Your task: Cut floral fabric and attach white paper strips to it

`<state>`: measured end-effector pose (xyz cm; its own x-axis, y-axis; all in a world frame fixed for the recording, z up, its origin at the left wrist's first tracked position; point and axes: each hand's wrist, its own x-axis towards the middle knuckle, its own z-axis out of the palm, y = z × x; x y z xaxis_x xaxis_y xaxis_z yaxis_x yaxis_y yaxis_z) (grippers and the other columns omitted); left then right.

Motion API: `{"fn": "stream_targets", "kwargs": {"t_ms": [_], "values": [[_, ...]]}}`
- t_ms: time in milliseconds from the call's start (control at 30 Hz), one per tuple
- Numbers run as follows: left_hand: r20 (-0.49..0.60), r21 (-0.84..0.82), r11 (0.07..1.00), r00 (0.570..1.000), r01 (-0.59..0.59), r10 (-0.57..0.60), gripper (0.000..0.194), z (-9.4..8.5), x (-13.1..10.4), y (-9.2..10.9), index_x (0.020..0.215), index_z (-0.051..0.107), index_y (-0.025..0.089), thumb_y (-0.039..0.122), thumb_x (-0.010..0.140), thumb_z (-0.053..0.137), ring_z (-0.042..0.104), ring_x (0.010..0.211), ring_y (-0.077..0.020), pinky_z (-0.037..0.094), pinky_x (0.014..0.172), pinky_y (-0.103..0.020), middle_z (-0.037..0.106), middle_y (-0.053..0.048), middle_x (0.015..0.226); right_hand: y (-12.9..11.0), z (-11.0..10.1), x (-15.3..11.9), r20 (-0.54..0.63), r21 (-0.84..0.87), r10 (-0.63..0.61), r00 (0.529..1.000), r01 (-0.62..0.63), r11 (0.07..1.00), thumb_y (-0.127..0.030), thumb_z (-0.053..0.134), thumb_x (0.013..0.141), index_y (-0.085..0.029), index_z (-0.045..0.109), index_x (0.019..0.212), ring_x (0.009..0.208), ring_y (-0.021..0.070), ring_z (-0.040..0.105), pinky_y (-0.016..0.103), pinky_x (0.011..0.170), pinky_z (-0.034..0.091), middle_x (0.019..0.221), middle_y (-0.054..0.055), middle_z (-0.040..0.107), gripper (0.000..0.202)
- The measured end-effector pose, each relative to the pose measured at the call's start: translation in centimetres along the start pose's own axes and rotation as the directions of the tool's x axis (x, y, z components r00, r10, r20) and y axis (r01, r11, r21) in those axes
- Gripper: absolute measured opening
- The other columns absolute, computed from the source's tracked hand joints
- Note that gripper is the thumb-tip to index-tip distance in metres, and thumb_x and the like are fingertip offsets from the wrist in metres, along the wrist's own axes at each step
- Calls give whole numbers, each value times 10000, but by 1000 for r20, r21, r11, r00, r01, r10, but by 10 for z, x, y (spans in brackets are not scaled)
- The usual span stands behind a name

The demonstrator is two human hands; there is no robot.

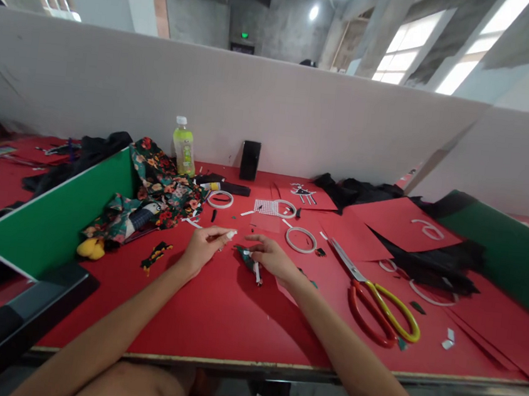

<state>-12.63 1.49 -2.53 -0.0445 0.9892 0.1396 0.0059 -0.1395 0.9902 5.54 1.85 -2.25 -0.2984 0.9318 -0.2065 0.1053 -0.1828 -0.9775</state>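
My left hand (203, 249) is closed in a pinch on a small white piece (231, 234), perhaps a bit of tape, just above the red tabletop. Opposite it, my right hand (271, 257) holds a dark green fabric piece (245, 259) against the table, its index finger stretched toward the left hand. White strips (257, 273) lie across that fabric piece, partly covered by the fingers. To the left of the left hand lies a small black and yellow patterned scrap (155, 256).
Large scissors (355, 274) with red and yellow handles lie open at right. Tape rolls (301, 240), red paper sheets (404, 222) and black cloth (428, 262) lie around. Floral fabric (170, 197), a drink bottle (184, 148) and a phone (250, 160) stand behind. Green boards (63, 221) flank the workspace.
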Motion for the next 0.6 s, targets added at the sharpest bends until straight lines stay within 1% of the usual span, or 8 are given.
{"fn": "stream_targets", "kwargs": {"t_ms": [67, 133, 233, 333, 433, 500, 600], "values": [[30, 15, 1000, 999, -20, 19, 333, 1, -1, 1, 788, 722, 145, 404, 583, 761, 515, 568, -104, 410, 552, -232, 652, -15, 650, 0, 0, 0, 3, 4, -40, 999, 40, 999, 10, 482, 611, -165, 562, 1060, 501, 94, 510, 219, 484, 379, 675, -22, 606, 488], [43, -18, 1000, 999, -14, 14, 306, 1, -1, 0, 730, 684, 142, 371, 552, 782, 544, 600, -110, 431, 579, -231, 650, -13, 662, -1, 0, -1, 16, 27, -68, 998, 67, 997, 7, 480, 599, -166, 574, 1065, 532, 99, 522, 220, 499, 387, 698, -17, 613, 506], [44, -120, 993, 999, 18, -12, 381, 3, 1, -3, 729, 564, 156, 328, 495, 810, 557, 603, -99, 442, 566, -213, 620, 23, 668, -4, 0, -4, 58, 95, -76, 995, 70, 993, -17, 485, 600, -176, 572, 1078, 556, 107, 540, 219, 499, 393, 727, -8, 640, 511], [54, -158, 987, 998, -10, 19, 425, 3, 2, -4, 794, 476, 182, 327, 542, 786, 521, 534, -70, 416, 513, -186, 584, 65, 636, -6, -1, -6, 81, 147, -94, 992, 81, 986, -31, 507, 604, -171, 583, 1063, 545, 96, 537, 207, 493, 382, 715, -6, 655, 486], [84, -74, 995, 994, -63, 69, 381, 2, 1, -2, 856, 516, 174, 342, 607, 752, 464, 451, -50, 370, 463, -168, 519, 93, 530, -6, -1, -7, 98, 172, -80, 992, 63, 983, -40, 514, 614, -173, 586, 1045, 525, 91, 537, 204, 485, 376, 680, -12, 654, 457], [120, -39, 999, 992, -31, 35, 369, 2, 0, 0, 854, 562, 161, 380, 620, 744, 455, 410, -52, 368, 436, -179, 517, 85, 498, -5, -2, -7, 114, 169, -54, 992, 34, 985, -34, 524, 610, -180, 578, 1043, 542, 97, 555, 203, 487, 382, 685, -11, 658, 460], [153, -80, 996, 987, 50, -37, 395, 2, -1, 0, 742, 587, 147, 435, 554, 780, 542, 443, -91, 439, 458, -220, 605, 29, 554, -3, -2, -6, 123, 127, -13, 992, -2, 992, -41, 577, 613, -183, 565, 1063, 556, 99, 564, 199, 479, 381, 710, -11, 656, 472]]}}
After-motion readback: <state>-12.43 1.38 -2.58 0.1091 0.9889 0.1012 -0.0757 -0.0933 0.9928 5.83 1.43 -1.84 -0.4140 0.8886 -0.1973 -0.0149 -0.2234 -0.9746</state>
